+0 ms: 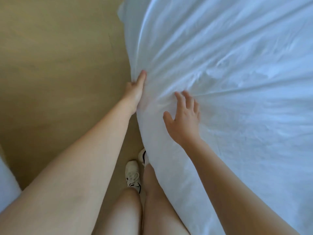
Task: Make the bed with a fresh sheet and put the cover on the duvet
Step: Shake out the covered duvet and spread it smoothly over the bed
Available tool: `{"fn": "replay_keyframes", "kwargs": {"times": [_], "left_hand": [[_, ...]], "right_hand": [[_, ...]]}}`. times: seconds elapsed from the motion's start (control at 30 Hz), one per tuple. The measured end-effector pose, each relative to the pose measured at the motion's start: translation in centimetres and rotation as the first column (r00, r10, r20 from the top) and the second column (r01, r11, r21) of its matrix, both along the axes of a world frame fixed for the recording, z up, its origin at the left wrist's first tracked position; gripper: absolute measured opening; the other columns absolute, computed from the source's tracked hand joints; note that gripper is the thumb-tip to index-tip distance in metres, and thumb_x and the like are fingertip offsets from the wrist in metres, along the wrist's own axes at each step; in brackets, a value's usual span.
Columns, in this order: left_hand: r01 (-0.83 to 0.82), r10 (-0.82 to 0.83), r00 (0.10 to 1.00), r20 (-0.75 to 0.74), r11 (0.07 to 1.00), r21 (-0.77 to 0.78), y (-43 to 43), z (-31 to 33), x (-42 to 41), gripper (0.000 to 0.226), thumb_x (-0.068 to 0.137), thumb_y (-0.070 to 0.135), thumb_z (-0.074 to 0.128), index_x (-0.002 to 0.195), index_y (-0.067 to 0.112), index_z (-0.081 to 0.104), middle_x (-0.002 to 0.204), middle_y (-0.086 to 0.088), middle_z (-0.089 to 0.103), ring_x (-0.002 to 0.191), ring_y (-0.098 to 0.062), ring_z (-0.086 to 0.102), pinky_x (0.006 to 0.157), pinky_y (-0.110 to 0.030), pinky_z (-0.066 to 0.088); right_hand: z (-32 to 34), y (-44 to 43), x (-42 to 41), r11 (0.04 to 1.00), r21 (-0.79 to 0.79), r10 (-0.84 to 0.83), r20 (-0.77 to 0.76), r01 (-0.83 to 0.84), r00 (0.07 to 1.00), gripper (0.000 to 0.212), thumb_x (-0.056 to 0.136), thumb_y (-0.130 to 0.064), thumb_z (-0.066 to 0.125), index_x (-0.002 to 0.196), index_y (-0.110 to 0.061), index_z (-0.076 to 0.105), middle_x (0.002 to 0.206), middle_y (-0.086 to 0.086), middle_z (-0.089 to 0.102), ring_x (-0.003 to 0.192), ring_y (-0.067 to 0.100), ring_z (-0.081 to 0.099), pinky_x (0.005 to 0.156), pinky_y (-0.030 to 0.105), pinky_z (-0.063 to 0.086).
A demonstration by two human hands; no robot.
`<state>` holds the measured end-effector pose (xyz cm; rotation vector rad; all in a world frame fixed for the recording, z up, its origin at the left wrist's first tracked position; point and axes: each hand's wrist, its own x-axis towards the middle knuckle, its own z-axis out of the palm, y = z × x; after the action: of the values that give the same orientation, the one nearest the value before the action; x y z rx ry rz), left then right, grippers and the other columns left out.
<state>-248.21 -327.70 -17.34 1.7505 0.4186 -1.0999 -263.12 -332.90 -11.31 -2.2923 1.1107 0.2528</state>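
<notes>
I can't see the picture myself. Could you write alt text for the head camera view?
A person's two bare hands work a white sheet at the bed's edge: the right hand lies spread and open on top, the left hand presses against the side. Below are white trainers and a tan floor.

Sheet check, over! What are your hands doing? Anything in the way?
Left hand against edge of sheet, grip unclear. Right hand open on top. Sheet creased. No obstruction seen.
</notes>
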Motion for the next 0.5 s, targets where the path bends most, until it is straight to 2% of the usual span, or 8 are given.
{"fn": "replay_keyframes", "kwargs": {"times": [0.03,0.1,0.23,0.27,0.33,0.4,0.43,0.5], "left_hand": [[0.030,-0.032,0.998,-0.052,0.999,-0.036,-0.8,0.2,0.6,0.070,0.080,0.060,0.061,0.129,0.010,0.053,0.122,-0.003,0.062,0.105,-0.018,0.062,0.081,-0.027,0.050],[0.090,-0.097,0.991,-0.095,0.994,-0.068,-2.2,1.1,1.1,0.066,0.077,0.057,0.067,0.125,0.011,0.057,0.115,0.000,0.065,0.093,-0.014,0.064,0.076,-0.025,0.050],[0.002,0.000,1.000,0.018,0.995,-0.096,-3.2,4.6,1.1,0.038,0.077,0.027,0.077,0.108,0.009,0.068,0.098,-0.002,0.071,0.082,-0.014,0.068,0.075,-0.027,0.053],[-0.006,0.015,0.998,0.059,0.990,-0.143,-2.2,5.4,0.8,0.030,0.072,0.025,0.079,0.098,0.012,0.072,0.091,0.000,0.073,0.078,-0.012,0.069,0.072,-0.027,0.053],[0.073,-0.041,0.985,0.170,0.980,-0.186,0.8,7.1,0.3,0.018,0.063,0.035,0.080,0.078,0.024,0.075,0.083,0.007,0.074,0.076,-0.008,0.070,0.066,-0.022,0.054],[0.064,-0.044,0.975,0.219,0.995,-0.082,3.2,7.3,0.6,0.020,0.061,0.042,0.080,0.061,0.024,0.071,0.068,0.010,0.069,0.063,-0.007,0.065,0.054,-0.017,0.048],[0.010,-0.019,0.971,0.237,0.999,0.036,3.6,6.2,1.1,0.027,0.064,0.039,0.080,0.056,0.018,0.066,0.062,0.007,0.065,0.057,-0.010,0.061,0.053,-0.020,0.045],[-0.071,0.020,0.971,0.237,0.975,0.209,2.8,3.4,2.5,0.028,0.073,0.030,0.078,0.064,0.013,0.058,0.066,-0.002,0.059,0.062,-0.018,0.056,0.060,-0.029,0.042]], "right_hand": [[0.0,-0.5,0.2,1.000,-0.005,0.005,-0.005,-0.005,1.000,0.063,0.088,-0.030,0.053,0.145,-0.020,0.028,0.152,0.003,0.021,0.137,0.024,0.017,0.111,0.038,0.014],[0.2,-1.5,0.5,1.000,0.003,0.025,0.017,-0.025,1.000,0.061,0.088,-0.027,0.053,0.143,-0.018,0.032,0.149,0.005,0.027,0.133,0.026,0.022,0.109,0.035,0.014],[0.6,-3.3,2.1,0.999,0.023,0.027,0.065,-0.028,0.998,0.057,0.087,-0.023,0.056,0.140,-0.014,0.038,0.143,0.007,0.034,0.129,0.027,0.030,0.107,0.033,0.019],[0.8,-3.7,2.6,1.000,0.023,-0.018,0.118,0.016,0.993,0.055,0.086,-0.025,0.057,0.136,-0.012,0.042,0.140,0.009,0.036,0.127,0.027,0.032,0.105,0.032,0.020],[1.5,-3.8,3.6,0.992,0.004,-0.119,0.271,0.123,0.955,0.050,0.083,-0.033,0.055,0.125,-0.006,0.050,0.135,0.013,0.041,0.124,0.026,0.034,0.101,0.029,0.020],[1.6,-3.4,4.5,0.992,-0.051,-0.091,0.317,0.113,0.944,0.056,0.082,-0.041,0.046,0.123,-0.003,0.052,0.135,0.017,0.042,0.128,0.025,0.031,0.104,0.032,0.018],[1.2,-2.9,4.6,0.999,-0.037,-0.026,0.248,0.036,0.968,0.062,0.083,-0.044,0.042,0.131,-0.004,0.047,0.141,0.019,0.037,0.135,0.026,0.025,0.109,0.034,0.013],[-0.3,-2.5,4.6,0.992,0.009,0.122,0.030,-0.122,0.992,0.069,0.089,-0.049,0.040,0.146,-0.012,0.030,0.155,0.014,0.018,0.145,0.027,0.007,0.114,0.038,-0.003]]}}
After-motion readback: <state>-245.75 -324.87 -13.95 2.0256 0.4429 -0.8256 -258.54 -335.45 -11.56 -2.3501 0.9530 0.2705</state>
